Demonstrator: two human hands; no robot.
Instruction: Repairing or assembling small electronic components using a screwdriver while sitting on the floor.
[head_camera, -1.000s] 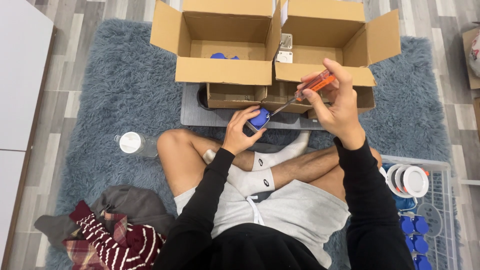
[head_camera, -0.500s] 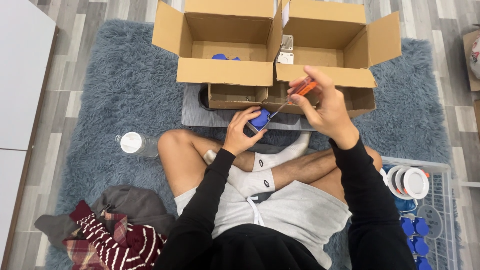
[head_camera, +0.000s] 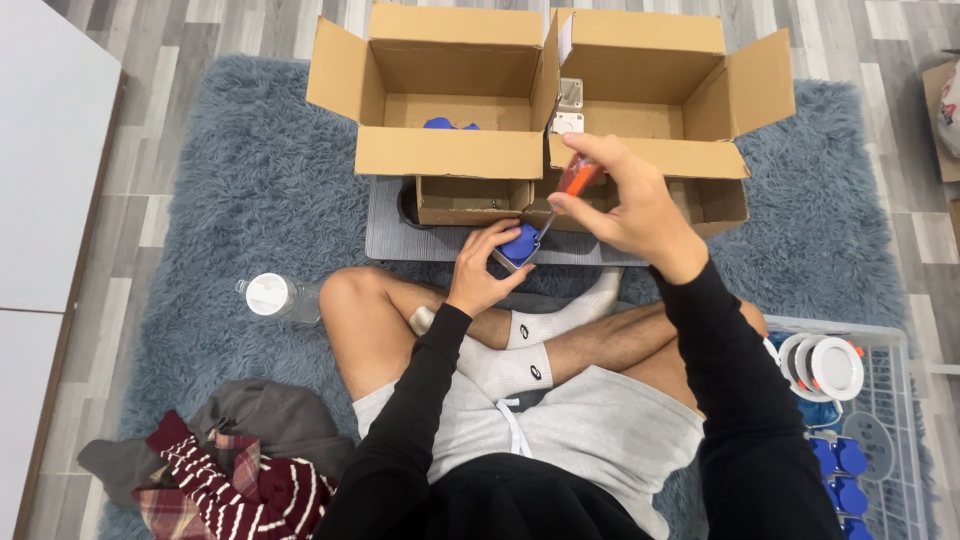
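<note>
Fluffy grey rug (head_camera: 230, 190) covers the wooden floor, and a person sits on it with legs crossed. Two open cardboard boxes (head_camera: 560, 100) stand at twelve o'clock. The left hand (head_camera: 482, 272) wraps its fingers around a small blue part (head_camera: 520, 243), just above the knees. The right hand (head_camera: 625, 200) pinches an orange-handled screwdriver (head_camera: 572, 185), tip down on the part. That part looks light, hard and a bit slippery, so holding its sides seems best. A bottle (head_camera: 280, 297) lies at nine o'clock.
</note>
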